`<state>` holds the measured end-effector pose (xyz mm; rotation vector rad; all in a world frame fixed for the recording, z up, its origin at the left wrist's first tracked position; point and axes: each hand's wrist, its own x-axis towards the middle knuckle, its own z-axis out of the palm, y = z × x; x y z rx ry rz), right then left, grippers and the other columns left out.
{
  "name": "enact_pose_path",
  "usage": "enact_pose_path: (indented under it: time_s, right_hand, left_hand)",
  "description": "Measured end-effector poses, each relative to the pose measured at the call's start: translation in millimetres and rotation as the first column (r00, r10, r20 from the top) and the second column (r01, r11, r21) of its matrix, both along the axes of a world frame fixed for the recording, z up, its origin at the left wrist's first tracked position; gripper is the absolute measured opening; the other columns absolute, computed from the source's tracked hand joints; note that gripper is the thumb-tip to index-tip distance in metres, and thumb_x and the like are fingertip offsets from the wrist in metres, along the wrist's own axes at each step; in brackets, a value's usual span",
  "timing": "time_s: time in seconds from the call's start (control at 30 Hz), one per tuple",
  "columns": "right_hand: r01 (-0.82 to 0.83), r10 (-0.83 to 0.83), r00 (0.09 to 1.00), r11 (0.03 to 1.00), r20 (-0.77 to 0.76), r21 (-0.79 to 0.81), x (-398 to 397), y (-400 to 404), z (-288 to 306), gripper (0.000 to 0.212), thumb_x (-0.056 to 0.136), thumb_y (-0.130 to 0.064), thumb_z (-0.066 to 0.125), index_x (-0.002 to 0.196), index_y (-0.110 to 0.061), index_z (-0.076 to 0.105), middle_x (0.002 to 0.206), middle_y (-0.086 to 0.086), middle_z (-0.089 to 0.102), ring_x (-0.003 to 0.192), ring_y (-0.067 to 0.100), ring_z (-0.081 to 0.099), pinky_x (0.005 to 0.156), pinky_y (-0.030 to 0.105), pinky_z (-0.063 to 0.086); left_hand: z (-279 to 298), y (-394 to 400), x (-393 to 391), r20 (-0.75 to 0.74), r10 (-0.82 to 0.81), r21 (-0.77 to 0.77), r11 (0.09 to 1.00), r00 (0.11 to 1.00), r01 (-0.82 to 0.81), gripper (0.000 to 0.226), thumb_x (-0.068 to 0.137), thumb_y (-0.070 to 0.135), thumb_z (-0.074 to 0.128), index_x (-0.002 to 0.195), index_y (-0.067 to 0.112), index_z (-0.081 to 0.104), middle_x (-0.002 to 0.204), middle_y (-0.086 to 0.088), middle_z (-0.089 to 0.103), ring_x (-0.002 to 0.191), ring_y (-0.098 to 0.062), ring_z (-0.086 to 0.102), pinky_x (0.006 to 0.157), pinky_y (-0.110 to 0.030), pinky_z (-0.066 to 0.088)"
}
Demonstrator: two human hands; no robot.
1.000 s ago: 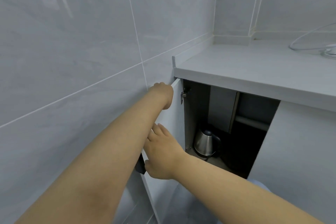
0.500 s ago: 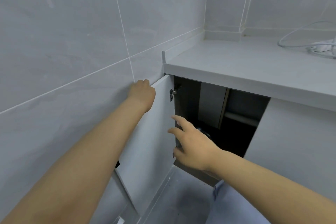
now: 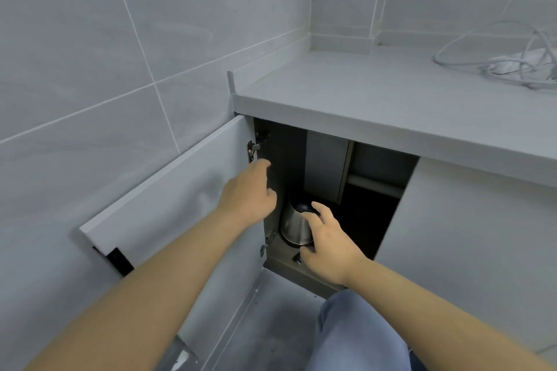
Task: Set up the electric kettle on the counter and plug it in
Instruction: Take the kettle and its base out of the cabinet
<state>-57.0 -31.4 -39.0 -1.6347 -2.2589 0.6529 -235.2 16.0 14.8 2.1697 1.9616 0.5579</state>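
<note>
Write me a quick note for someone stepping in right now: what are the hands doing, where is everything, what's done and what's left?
Left hand: open, empty, by the hinge edge of the open cabinet door.
Right hand: open, fingers spread at the kettle, not yet gripping it.
Kettle: upright inside the under-counter cabinet, on its floor.
Counter: bare on the left; a white power strip with its coiled cord lies at the far right.
Done: door opened, kettle found.
Left: lift the kettle out, stand it on the counter, plug it in. Its base and plug are not clearly visible.
</note>
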Motion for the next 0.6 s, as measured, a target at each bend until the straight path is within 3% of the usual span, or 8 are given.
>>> enact_pose_path:
  time_s: [0.07,0.2,0.37,0.47,0.6]
  right_hand:
    - [0.046,-0.049,0.996,0.998,-0.080,-0.041,4,7,-8,0.065,0.089,-0.023,0.057,0.147,-0.015,0.028,0.157,-0.003,0.005,0.128,0.027,0.046,0.094,0.026,0.048]
    - [0.116,-0.124,0.976,0.992,-0.179,-0.055,10,22,-21,0.058,0.090,-0.021,0.058,0.143,-0.015,0.035,0.154,-0.005,0.012,0.116,0.022,0.054,0.092,0.026,0.049]
    - [0.183,-0.212,0.942,0.974,-0.260,-0.130,19,51,-45,0.053,0.089,-0.015,0.059,0.138,-0.017,0.039,0.151,-0.005,0.015,0.101,0.010,0.050,0.088,0.024,0.051]
    - [0.235,-0.281,0.922,0.953,-0.265,-0.191,28,77,-65,0.053,0.088,-0.014,0.059,0.138,-0.014,0.041,0.149,-0.001,0.019,0.106,0.008,0.048,0.090,0.021,0.047]
    - [0.296,-0.357,0.898,0.923,-0.258,-0.245,40,108,-91,0.048,0.089,-0.012,0.059,0.134,-0.012,0.043,0.141,0.003,0.027,0.082,0.005,0.050,0.078,0.014,0.040]
  left_hand:
    - [-15,8,9,0.007,0.012,-0.063,0.998,1.000,-0.012,0.042,0.091,0.018,0.048,0.133,0.021,0.046,0.105,0.001,0.067,0.094,-0.018,0.061,0.074,-0.028,0.046]
    - [-46,22,19,0.048,0.026,-0.145,0.989,0.998,-0.019,0.020,0.093,0.019,0.049,0.106,0.021,0.063,0.100,0.001,0.068,0.088,-0.016,0.060,0.071,-0.025,0.045]
    - [-85,44,28,0.080,0.040,-0.250,0.968,0.996,-0.019,0.020,0.090,0.020,0.051,0.103,0.024,0.065,0.097,0.002,0.069,0.088,-0.018,0.063,0.074,-0.031,0.053]
    - [-106,63,35,0.132,0.068,-0.320,0.947,0.989,-0.022,0.022,0.088,0.019,0.051,0.104,0.025,0.065,0.094,0.003,0.069,0.082,-0.019,0.065,0.076,-0.035,0.057]
    - [-130,86,40,0.163,0.073,-0.362,0.932,0.984,-0.010,0.021,0.088,0.019,0.052,0.105,0.027,0.063,0.094,0.006,0.069,0.085,-0.016,0.065,0.078,-0.034,0.056]
